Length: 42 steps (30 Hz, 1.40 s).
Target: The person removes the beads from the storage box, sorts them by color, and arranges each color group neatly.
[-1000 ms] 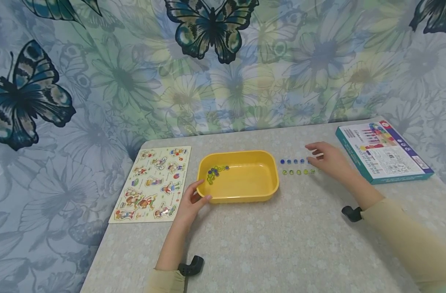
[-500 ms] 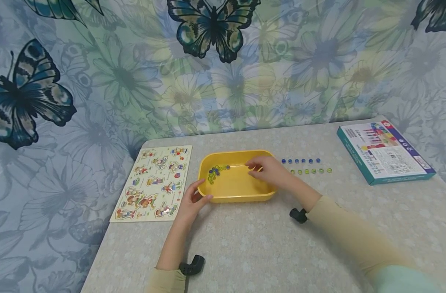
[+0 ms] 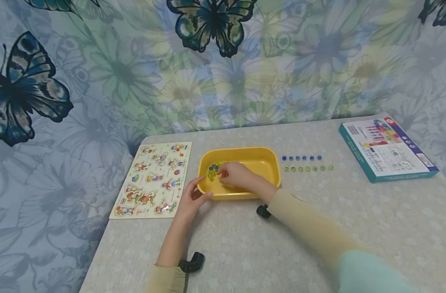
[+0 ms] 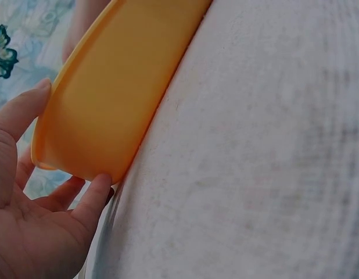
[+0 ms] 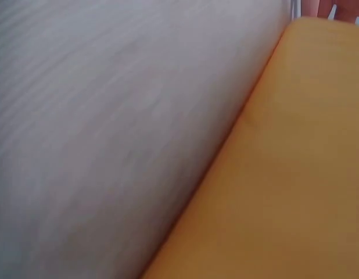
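My left hand (image 3: 189, 203) holds the near-left corner of a yellow plastic tray (image 3: 268, 162), thumb and fingers spread around it. The left wrist view shows that hand (image 4: 46, 221) against the outer wall of the tray (image 4: 104, 87). Small blue and yellow-green glass beads (image 3: 211, 174) lie heaped at the tray's left end. Over the tray is my right hand (image 3: 239, 176), its fingers bent down with the tips at the heap; whether they pinch a bead is hidden. Only the tray's wall (image 5: 284, 163) and the tablecloth fill most of the right wrist view.
Right of the tray lie a row of blue beads (image 3: 304, 158) and a nearer row of yellow-green beads (image 3: 307, 168). A sticker sheet or picture board (image 3: 153, 179) is on the left. A flat teal-edged box (image 3: 389, 150) lies far right. Patterned fabric (image 3: 223, 89) hangs behind.
My right hand has moved left from the end of the bead rows, across the tray to the heap. The blue row now shows a further bead at its right end. My left hand stays put.
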### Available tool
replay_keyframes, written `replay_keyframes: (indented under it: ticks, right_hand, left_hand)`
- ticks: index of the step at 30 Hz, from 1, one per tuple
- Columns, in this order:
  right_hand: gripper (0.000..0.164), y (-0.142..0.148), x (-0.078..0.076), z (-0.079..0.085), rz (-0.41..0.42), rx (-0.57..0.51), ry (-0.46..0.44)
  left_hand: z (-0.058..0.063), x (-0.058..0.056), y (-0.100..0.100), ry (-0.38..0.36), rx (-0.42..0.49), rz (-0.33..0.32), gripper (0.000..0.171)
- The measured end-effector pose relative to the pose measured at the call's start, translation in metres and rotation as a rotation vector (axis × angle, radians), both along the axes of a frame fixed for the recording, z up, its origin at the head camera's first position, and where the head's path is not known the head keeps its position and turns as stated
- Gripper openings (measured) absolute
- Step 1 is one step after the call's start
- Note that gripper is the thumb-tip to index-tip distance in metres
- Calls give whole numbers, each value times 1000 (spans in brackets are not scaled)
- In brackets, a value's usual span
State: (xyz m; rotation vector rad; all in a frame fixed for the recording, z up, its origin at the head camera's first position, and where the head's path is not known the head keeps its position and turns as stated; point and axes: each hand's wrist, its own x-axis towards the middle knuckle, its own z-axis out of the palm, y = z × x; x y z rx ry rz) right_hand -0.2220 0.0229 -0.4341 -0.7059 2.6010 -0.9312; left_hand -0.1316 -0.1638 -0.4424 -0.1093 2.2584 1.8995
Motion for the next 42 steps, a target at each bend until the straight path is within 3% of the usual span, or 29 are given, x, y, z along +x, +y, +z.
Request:
replay_keyframes:
  ticks: [5, 9, 21, 29, 36, 42]
  right_hand:
    - [24, -24, -3, -3, 38, 74, 65]
    - [23, -38, -4, -2, 37, 130, 114]
    - [16, -48, -3, -3, 28, 242, 156]
    - [16, -45, -2, -6, 14, 219, 137]
    - [19, -41, -3, -9, -6, 154, 101]
    - [16, -39, -2, -9, 14, 119, 106]
  left_hand:
    - [-17, -6, -5, 53, 11, -2, 57]
    - [-20, -5, -7, 101, 10, 0, 58]
    - [7, 5, -1, 42, 2, -11, 60]
    - [4, 4, 0, 42, 31, -13, 60]
    - [-19, -5, -6, 59, 13, 1, 58]
    - [-5, 0, -2, 54, 65, -27, 60]
